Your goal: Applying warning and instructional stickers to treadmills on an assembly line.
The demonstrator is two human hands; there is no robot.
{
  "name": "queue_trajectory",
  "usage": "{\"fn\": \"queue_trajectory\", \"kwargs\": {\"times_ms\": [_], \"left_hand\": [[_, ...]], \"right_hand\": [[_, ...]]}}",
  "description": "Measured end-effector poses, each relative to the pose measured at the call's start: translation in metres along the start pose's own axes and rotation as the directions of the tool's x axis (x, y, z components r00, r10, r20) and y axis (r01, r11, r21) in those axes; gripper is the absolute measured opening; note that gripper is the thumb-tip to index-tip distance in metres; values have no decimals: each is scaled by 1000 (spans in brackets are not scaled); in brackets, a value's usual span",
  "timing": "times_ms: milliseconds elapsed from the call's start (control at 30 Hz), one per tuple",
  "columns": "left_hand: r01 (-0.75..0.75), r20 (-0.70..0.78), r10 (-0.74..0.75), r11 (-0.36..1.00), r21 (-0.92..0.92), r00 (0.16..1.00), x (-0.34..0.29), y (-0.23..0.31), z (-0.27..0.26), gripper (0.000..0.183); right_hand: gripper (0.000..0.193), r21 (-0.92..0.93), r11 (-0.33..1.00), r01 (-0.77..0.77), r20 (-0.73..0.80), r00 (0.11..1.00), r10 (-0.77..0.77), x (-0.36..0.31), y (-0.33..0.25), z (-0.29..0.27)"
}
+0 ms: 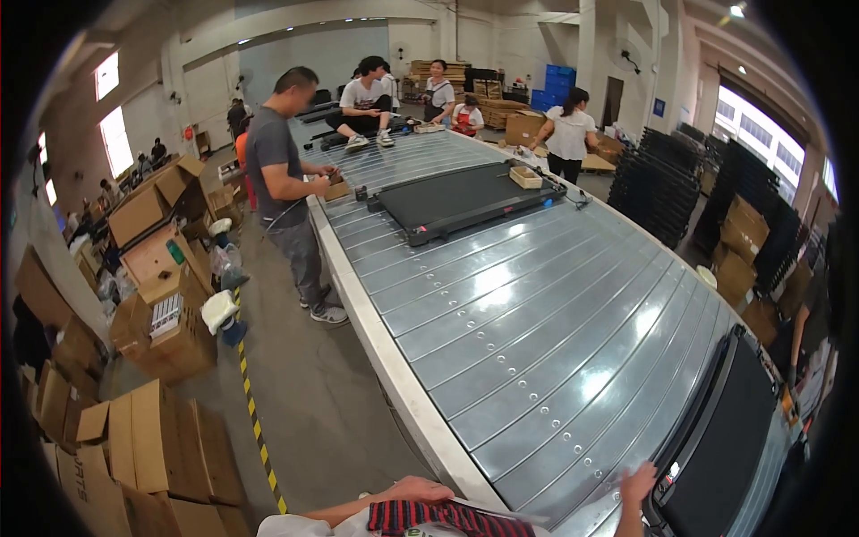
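Note:
My right hand (pixel 637 484) is raised over the near right part of a long silvery metal worktop (pixel 501 336), its fingers apart and nothing in it. Just right of it lies a long black flat panel in a dark frame (pixel 725 438), which looks like a treadmill deck. My left hand (pixel 417 490) is low in front of my body, by a red and black striped cloth (pixel 447 518) at my waist. Its fingers look stretched out, and no object shows in it. Further along the worktop lies a second black deck (pixel 465 202).
A small wooden box (pixel 526 176) sits on the far deck. A person in grey (pixel 282 161) stands at the left edge, and another person (pixel 365 100) sits on the worktop's far end. Cardboard boxes (pixel 152 438) crowd the left floor; black stacked frames (pixel 658 183) stand at right.

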State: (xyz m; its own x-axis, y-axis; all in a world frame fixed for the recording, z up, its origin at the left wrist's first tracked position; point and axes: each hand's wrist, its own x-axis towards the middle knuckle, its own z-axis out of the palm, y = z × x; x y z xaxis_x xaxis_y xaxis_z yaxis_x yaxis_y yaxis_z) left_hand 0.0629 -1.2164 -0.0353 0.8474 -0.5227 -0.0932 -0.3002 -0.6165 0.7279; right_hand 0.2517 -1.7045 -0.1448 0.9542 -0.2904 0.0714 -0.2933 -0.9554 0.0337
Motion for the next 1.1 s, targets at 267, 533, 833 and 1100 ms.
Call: {"fn": "queue_trajectory", "kwargs": {"times_ms": [267, 533, 833, 1100], "left_hand": [[-139, -188, 136, 990, -7, 973, -86, -67, -43, 23], [114, -227, -102, 993, 37, 969, -167, -125, -102, 29], [129, -248, -137, 990, -49, 959, -159, -201, -160, 29], [169, -212, -148, 982, 83, 966, -102, -268, -267, 22]], "right_hand": [[64, 352, 838, 417, -16, 898, -440, -149, -278, 32], [62, 294, 900, 322, -54, 946, -321, -131, -377, 42], [67, 263, 864, 429, -107, 903, -416, -87, -489, 40], [66, 313, 819, 480, -114, 875, -470, -13, -615, 34]]}}
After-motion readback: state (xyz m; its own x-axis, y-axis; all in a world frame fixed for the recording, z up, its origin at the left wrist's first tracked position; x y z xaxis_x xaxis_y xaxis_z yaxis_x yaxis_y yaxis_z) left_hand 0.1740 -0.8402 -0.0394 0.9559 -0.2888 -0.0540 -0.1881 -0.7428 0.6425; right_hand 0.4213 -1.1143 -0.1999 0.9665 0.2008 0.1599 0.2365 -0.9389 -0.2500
